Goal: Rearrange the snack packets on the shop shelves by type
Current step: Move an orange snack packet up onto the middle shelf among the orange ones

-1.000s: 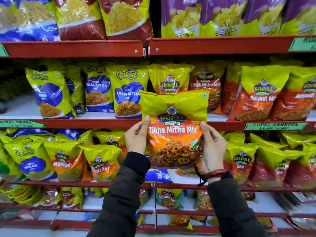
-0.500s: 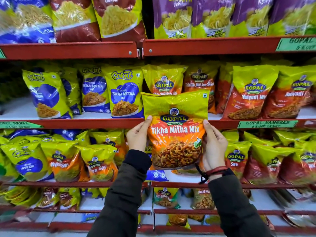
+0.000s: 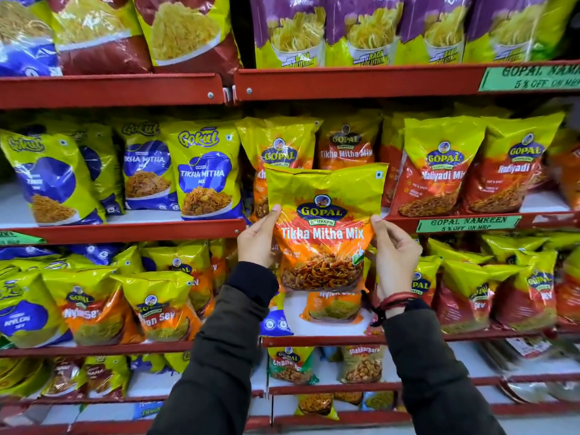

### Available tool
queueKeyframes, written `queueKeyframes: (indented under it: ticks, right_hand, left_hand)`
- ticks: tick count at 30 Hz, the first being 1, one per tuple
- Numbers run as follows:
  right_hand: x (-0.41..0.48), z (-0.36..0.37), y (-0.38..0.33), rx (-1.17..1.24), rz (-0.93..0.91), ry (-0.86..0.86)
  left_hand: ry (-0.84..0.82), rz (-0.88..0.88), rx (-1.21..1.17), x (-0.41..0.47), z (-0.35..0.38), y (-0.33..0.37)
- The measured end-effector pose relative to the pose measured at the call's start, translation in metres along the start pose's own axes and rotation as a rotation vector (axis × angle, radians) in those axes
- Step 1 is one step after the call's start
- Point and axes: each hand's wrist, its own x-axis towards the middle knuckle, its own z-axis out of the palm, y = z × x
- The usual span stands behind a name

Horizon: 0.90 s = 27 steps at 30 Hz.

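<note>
Gopal Tikha Mitha Mix packet (image 3: 324, 227) held upright in mid-air at frame centre, in front of the red shelf edge (image 3: 125, 231) of the second row. Gripped at its 9 o'clock edge by the left hand (image 3: 255, 243), thumb tip on the front film, other fingers behind and hidden. Gripped at its 3 o'clock edge by the right hand (image 3: 394, 259), thumb on the front near the lettering, fingers curled close together, seemingly behind the pack though the contact cannot be seen clearly. Dark sleeves (image 3: 219, 356) rising from 6 o'clock; red thread band (image 3: 392, 301) on the right wrist. Directly behind the packet, at 12 o'clock, two more Gopal Tikha Mitha Mix packs (image 3: 345, 146) standing on the shelf, partly covered by it. At 9 o'clock, blue-and-yellow Gokul Tikha Mitha packs (image 3: 205, 174). At 3 o'clock, Gopal Nadiyadi Mix packs (image 3: 439, 171) above a green price label (image 3: 467, 223). At 7 o'clock, Nylon Sev packs (image 3: 160, 309) leaning on the third row; at 4 o'clock, red Gopal Sev packs (image 3: 464, 293). Across the top row, purple-and-yellow bags (image 3: 370, 29) at 1 o'clock, maroon bags (image 3: 185, 32) at 11 o'clock. Lowest rows at 6 o'clock partly blocked by the sleeves, labels there mostly blurred.
</note>
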Motion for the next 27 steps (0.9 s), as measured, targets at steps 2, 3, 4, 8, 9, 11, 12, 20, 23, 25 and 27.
queueKeyframes:
  ticks: [2,3,4,8,9,11,12,20,23,25,27]
  right_hand:
    - [0.015,-0.005,-0.003,-0.036,-0.018,0.008]
    - [0.022,-0.007,-0.005,-0.043,-0.022,0.003]
    - [0.032,-0.009,-0.009,-0.047,-0.032,-0.005]
    - [0.075,-0.009,-0.027,-0.055,-0.073,-0.012]
    - [0.087,-0.007,-0.033,-0.043,-0.086,-0.009]
    - [0.112,-0.002,-0.039,-0.052,-0.115,0.008]
    - [0.123,0.001,-0.040,-0.054,-0.128,0.018]
    - [0.178,0.021,-0.014,-0.053,-0.050,0.047]
    - [0.194,0.028,0.001,-0.106,-0.050,0.068]
    - [0.210,0.029,0.017,-0.153,-0.057,0.084]
    - [0.212,0.033,0.021,-0.255,-0.069,0.086]
  left_hand:
    - [-0.020,-0.021,-0.014,0.005,0.015,0.001]
    - [-0.027,-0.030,-0.015,0.009,0.022,0.002]
    - [-0.034,-0.038,-0.023,0.014,0.030,0.004]
    - [-0.060,-0.028,-0.057,0.037,0.067,0.013]
    - [-0.060,-0.017,-0.048,0.045,0.078,0.015]
    - [-0.050,0.006,-0.049,0.061,0.098,0.015]
    - [-0.044,0.017,-0.061,0.071,0.107,0.015]
    - [0.058,0.098,-0.029,0.136,0.146,0.000]
    - [0.112,0.116,-0.017,0.145,0.154,-0.004]
    - [0.117,0.139,0.025,0.150,0.158,-0.006]
    - [0.120,0.168,0.085,0.152,0.161,-0.007]
